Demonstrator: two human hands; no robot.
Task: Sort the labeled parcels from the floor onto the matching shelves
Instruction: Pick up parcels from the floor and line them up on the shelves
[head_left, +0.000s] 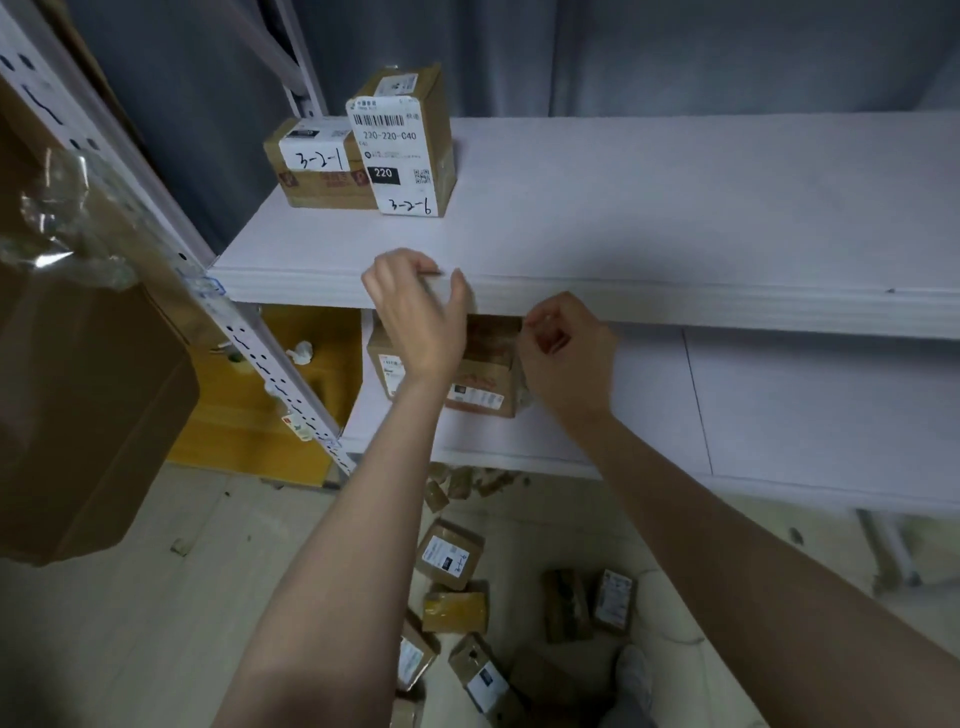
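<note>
White shelves (675, 208); brown cardboard parcels (311, 189) with white labels (395, 135) bearing black handwriting and barcode stripes; grey curtain (623, 52); yellow box (234, 410); pale beige floor (130, 623); white post (291, 387), dark slots

Two hands (415, 312) — two shelves (649, 208) — two top-shelf parcels (402, 150)

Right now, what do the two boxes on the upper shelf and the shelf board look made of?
Short box and tall box: matte brown cardboard, paper labels stuck on. Shelf board: smooth white, faintly shiny; painted metal or coated board, cannot tell which.
</note>
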